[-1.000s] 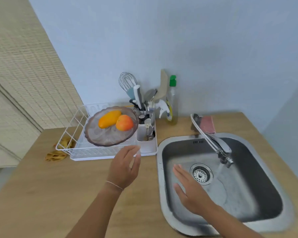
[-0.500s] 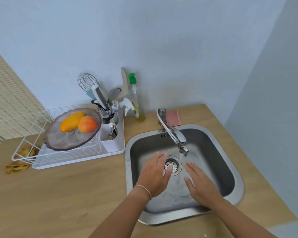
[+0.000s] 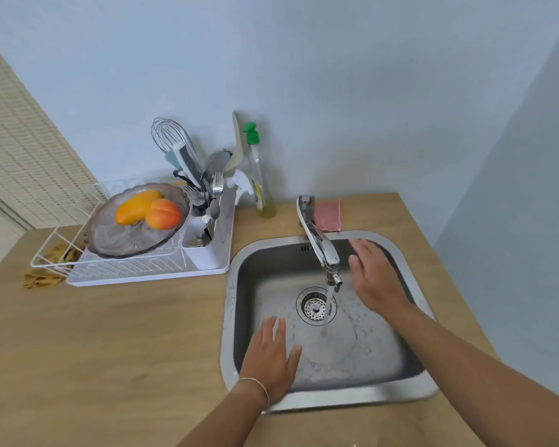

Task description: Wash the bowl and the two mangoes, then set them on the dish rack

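The glass bowl (image 3: 136,222) sat tilted on the white dish rack (image 3: 149,269) at centre left of the frame, leaning toward the camera, probably so it could drain. Inside it lay the two mangoes, an elongated yellow-orange one (image 3: 138,207) touching a rounder orange-red one (image 3: 163,213). By their placement, the task looked essentially done. Just right of the bowl, the rack's cutlery caddy (image 3: 204,227) held a whisk (image 3: 170,140) and forks upright, and a soap bottle (image 3: 259,175) stood behind it against the wall.

At lower centre right, the sink (image 3: 394,250) was bare of dishes, with the faucet (image 3: 320,243) running a thin stream beside the drain (image 3: 315,306). The left hand (image 3: 271,359) hovered flat over the basin's near left side, fingers spread and gripping nothing. The right hand (image 3: 373,275) was likewise open and empty, reaching just right of the spout, perhaps toward the tap handle to shut the water off. A pink sponge (image 3: 328,215) lay behind the faucet, handy to the basin.
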Tool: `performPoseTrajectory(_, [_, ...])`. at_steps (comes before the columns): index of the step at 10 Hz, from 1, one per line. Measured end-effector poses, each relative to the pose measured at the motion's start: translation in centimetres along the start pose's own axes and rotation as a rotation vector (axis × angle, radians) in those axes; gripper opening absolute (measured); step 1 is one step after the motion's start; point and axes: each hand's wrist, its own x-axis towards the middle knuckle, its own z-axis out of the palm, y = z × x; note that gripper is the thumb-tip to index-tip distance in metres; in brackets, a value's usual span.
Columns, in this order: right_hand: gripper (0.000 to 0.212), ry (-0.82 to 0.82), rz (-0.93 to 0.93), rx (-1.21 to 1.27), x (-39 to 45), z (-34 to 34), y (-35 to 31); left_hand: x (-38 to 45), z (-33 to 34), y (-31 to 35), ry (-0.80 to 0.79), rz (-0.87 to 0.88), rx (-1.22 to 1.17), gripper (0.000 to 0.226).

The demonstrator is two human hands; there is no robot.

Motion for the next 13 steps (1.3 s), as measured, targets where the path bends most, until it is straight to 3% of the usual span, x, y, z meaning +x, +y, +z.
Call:
performPoseTrajectory(1, [0.050, 0.085, -0.089, 0.052, 5.6, -1.0, -3.7, 0.1, -0.2, 0.2, -0.016, -0.002, -0.017, 0.071])
performPoseTrajectory(2, [0.052, 0.042, -0.139, 0.001, 10.5, -0.3, -7.3, 0.0, -0.3, 0.3, 0.003, 0.002, -0.035, 0.070])
performPoseTrajectory(3, [0.060, -0.152, -0.078, -0.132, 13.1, 1.6, -9.1, -0.1, -0.4, 0.4, 0.007, -0.011, -0.038, 0.069])
performPoseTrajectory(4, [0.054, -0.269, -0.088, -0.349, 13.1, 3.2, -8.6, -0.2, -0.4, 0.5, 0.003, -0.025, -0.040, 0.069])
performPoseTrajectory(6, [0.052, -0.212, -0.176, -0.511, 12.7, 4.3, -7.3, 0.0, -0.5, 0.5, 0.003, -0.025, -0.045, 0.070])
performPoseTrajectory(9, [0.056, -0.194, -0.074, -0.488, 12.7, 4.6, -7.4, 0.1, -1.0, 0.6, -0.060, -0.012, -0.080, 0.071])
performPoseTrajectory(10, [0.049, -0.282, -0.078, -0.523, 12.4, 4.9, -7.4, 0.1, -0.9, 0.4, -0.061, -0.004, -0.082, 0.070])
performPoseTrajectory(11, [0.032, -0.321, -0.141, -0.545, 11.9, 4.2, -8.0, 0.1, -0.7, 0.3, -0.071, -0.004, -0.082, 0.071])
performPoseTrajectory(12, [0.031, -0.202, -0.332, -0.463, 10.1, 3.3, -8.9, 0.2, -0.3, 0.0, -0.084, -0.009, -0.098, 0.079])
performPoseTrajectory(13, [0.048, -0.081, -0.455, -0.236, 4.9, 2.3, -10.4, 0.4, 0.0, -0.2, -0.115, -0.014, -0.135, 0.080])
